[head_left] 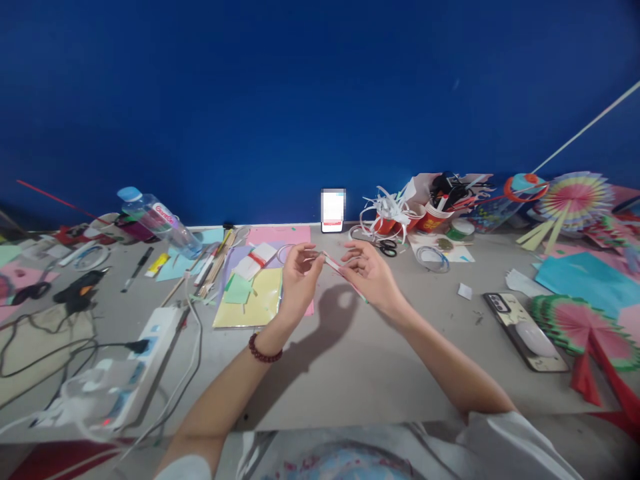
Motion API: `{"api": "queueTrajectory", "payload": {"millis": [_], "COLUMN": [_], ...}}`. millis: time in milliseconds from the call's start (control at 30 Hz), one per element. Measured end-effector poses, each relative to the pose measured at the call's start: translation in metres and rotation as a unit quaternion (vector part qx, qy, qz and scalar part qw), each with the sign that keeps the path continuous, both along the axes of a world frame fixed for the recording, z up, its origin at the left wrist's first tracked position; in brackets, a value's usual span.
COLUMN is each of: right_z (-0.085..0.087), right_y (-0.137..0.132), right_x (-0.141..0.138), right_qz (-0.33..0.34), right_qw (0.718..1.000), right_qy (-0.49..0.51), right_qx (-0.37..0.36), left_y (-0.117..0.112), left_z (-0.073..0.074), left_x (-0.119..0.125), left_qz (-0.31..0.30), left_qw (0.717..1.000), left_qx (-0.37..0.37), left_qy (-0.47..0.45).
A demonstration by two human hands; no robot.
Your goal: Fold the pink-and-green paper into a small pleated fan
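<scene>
Blue wall behind, grey worktop (350,360) below, crowded along its far edge and both sides with craft litter.

Head view: both hands are raised over the middle of the worktop. The left hand (299,277) has its fingers curled, thumb and forefinger pinching one end of a narrow paper strip (345,272). The right hand (373,273) pinches the same strip farther along, and the free end hangs down past its palm. The strip touches nothing on the worktop. A bead bracelet (264,353) sits on the left wrist.

Just beyond the left hand lie yellow paper (255,308), pink paper (279,235) and a white tape roll (285,252). Scissors (385,247) lie near the right hand toward the far edge. A phone (525,330) rests face down toward the right edge beside 1 folded paper fan (580,327). A glue gun (80,288) and a power strip (145,353) sit at the left.

Risks, as I judge them: the thin strip could tear or crease if the 2 pinches pull apart unevenly. A dropped strip could get lost among the scraps. The trailing cables at the left could snag a reaching arm.
</scene>
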State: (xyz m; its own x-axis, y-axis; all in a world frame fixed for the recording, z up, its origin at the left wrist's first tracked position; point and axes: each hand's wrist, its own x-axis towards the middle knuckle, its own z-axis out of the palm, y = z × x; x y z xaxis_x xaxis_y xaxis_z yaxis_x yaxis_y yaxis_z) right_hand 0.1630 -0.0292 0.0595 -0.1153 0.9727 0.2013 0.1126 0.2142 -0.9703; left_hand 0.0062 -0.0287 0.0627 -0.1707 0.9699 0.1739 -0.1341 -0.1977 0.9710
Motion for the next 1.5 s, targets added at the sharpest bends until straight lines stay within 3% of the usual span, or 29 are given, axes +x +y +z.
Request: {"api": "queueTrajectory", "payload": {"millis": [467, 833, 1133, 1333, 1500], "right_z": [0.003, 0.006, 0.012, 0.014, 0.013], "right_y": [0.002, 0.001, 0.005, 0.005, 0.009], "right_x": [0.001, 0.001, 0.005, 0.007, 0.012], "right_qz": [-0.003, 0.000, 0.075, 0.092, 0.090], "right_qw": [0.999, 0.999, 0.991, 0.988, 0.983], "right_qy": [-0.031, -0.031, -0.007, -0.049, -0.156], "right_qx": [-0.010, -0.032, -0.112, -0.113, -0.047], "left_y": [-0.001, -0.007, 0.000, 0.002, 0.004], "left_z": [0.001, 0.013, 0.008, 0.005, 0.005], "left_x": [0.000, 0.001, -0.003, -0.005, -0.007], "left_qz": [-0.020, -0.034, -0.041, -0.053, -0.054], "left_qw": [0.999, 0.996, 0.989, 0.986, 0.986], "left_qx": [-0.033, -0.057, -0.097, -0.107, -0.112], "left_qy": [-0.038, -0.054, -0.100, -0.116, -0.111]}}
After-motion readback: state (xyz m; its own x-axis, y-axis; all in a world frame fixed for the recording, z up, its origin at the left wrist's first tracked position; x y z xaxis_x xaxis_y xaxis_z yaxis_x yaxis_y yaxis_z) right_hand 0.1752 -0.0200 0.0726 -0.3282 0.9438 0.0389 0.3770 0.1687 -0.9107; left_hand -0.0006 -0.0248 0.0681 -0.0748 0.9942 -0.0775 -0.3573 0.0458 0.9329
